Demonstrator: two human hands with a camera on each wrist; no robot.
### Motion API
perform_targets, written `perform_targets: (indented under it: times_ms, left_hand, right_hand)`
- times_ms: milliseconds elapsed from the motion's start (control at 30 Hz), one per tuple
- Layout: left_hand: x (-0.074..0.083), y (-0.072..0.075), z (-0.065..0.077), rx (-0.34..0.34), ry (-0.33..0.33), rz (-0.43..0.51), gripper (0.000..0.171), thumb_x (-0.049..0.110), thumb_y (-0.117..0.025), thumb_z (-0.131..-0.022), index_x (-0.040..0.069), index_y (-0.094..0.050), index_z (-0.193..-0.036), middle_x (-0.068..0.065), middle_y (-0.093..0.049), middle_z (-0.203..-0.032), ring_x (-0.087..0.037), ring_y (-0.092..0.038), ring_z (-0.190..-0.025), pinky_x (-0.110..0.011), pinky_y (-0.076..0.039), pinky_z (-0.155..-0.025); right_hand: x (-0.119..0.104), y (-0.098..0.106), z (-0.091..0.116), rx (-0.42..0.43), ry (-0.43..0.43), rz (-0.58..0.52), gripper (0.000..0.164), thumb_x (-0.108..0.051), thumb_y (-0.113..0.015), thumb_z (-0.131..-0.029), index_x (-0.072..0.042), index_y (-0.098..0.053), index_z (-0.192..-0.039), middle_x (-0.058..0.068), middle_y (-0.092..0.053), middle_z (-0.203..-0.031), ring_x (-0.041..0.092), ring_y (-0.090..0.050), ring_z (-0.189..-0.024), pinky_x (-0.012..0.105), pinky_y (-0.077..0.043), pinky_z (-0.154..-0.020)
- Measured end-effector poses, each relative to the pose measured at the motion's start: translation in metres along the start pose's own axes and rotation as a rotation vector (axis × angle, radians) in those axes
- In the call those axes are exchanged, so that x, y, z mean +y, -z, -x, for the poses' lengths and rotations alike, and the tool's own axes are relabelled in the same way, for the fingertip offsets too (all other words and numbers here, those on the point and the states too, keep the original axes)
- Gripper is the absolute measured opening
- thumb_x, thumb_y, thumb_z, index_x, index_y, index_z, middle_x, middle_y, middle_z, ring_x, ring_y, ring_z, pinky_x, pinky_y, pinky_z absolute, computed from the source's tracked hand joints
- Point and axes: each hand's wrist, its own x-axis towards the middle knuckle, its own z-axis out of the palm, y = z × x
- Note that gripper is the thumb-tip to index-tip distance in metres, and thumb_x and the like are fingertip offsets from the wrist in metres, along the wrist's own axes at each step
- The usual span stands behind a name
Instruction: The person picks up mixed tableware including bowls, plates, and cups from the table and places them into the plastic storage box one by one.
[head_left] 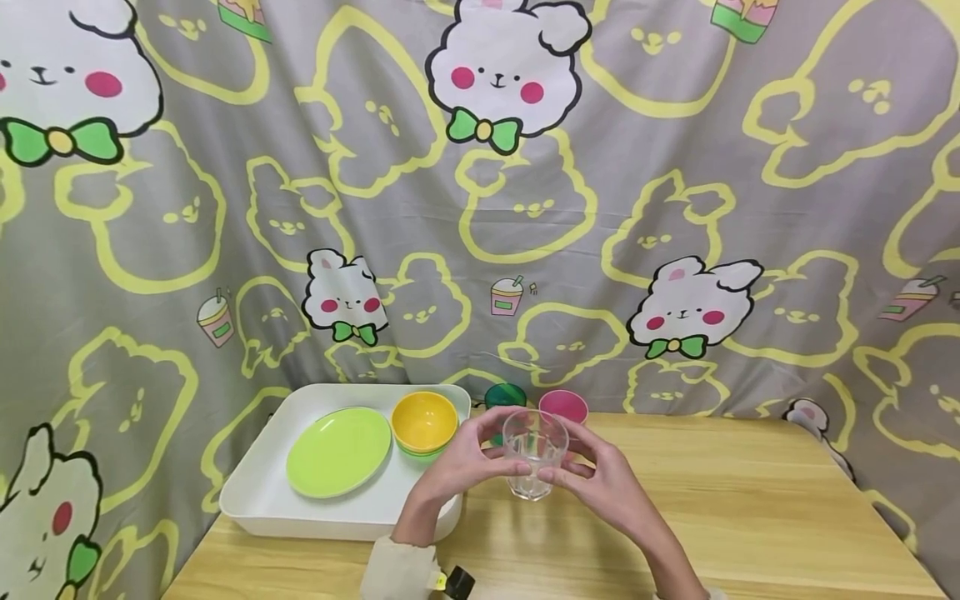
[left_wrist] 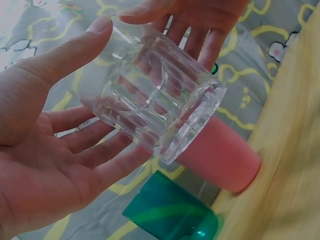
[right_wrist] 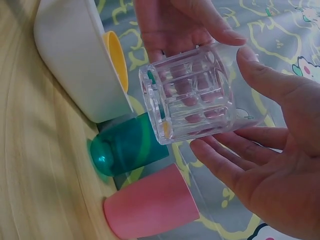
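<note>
A clear faceted drinking glass (head_left: 535,450) is held above the wooden table, upright, between both hands. My left hand (head_left: 467,457) grips its left side, thumb at the front and fingers behind. From the other side my right hand (head_left: 604,477) holds it the same way, and the thumbs point toward each other. In the left wrist view the thick ribbed base of the glass (left_wrist: 155,95) shows no hand under it. Behind the glass stand a green tumbler (right_wrist: 132,145) and a pink cup (right_wrist: 152,205), both partly hidden in the head view.
On the left of the wooden table (head_left: 750,492) stands a white tray (head_left: 300,527). It holds a lime-green plate (head_left: 339,452) and an orange bowl (head_left: 424,422) stacked on a green one. A grey patterned curtain (head_left: 525,283) hangs directly behind.
</note>
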Motion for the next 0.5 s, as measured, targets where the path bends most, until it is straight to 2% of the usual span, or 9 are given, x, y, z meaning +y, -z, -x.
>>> perform_targets:
  times_ms: [133, 367, 500]
  left_hand:
    - [-0.0008, 0.0011, 0.0, -0.009, 0.009, -0.01, 0.067, 0.019, -0.084, -0.088, 0.008, -0.052, -0.146, -0.018, -0.053, -0.148, -0.031, -0.052, -0.135, -0.039, -0.051, -0.105]
    - [0.0007, 0.0011, 0.002, -0.032, 0.027, -0.042, 0.072, 0.02, -0.085, -0.087, 0.01, -0.049, -0.149, -0.011, -0.056, -0.144, -0.028, -0.053, -0.133, -0.038, -0.052, -0.104]
    - [0.0013, 0.0002, 0.0038, -0.04, 0.028, -0.045, 0.073, 0.019, -0.084, -0.087, 0.009, -0.049, -0.15, -0.014, -0.054, -0.146, -0.028, -0.053, -0.134, -0.041, -0.051, -0.106]
  right_hand:
    - [0.0019, -0.0002, -0.0006, -0.006, 0.013, 0.005, 0.081, -0.015, -0.087, -0.083, -0.005, -0.045, -0.152, 0.021, -0.054, -0.146, 0.039, -0.061, -0.123, 0.031, -0.058, -0.092]
    - [0.0049, 0.0009, 0.0029, -0.028, 0.028, 0.025, 0.08, -0.018, -0.087, -0.084, -0.007, -0.045, -0.151, 0.018, -0.053, -0.148, 0.038, -0.058, -0.129, 0.032, -0.055, -0.098]
    - [0.0055, 0.0042, 0.0033, -0.068, 0.054, 0.033, 0.081, -0.018, -0.087, -0.084, -0.007, -0.044, -0.152, 0.018, -0.053, -0.148, 0.039, -0.057, -0.129, 0.032, -0.055, -0.098]
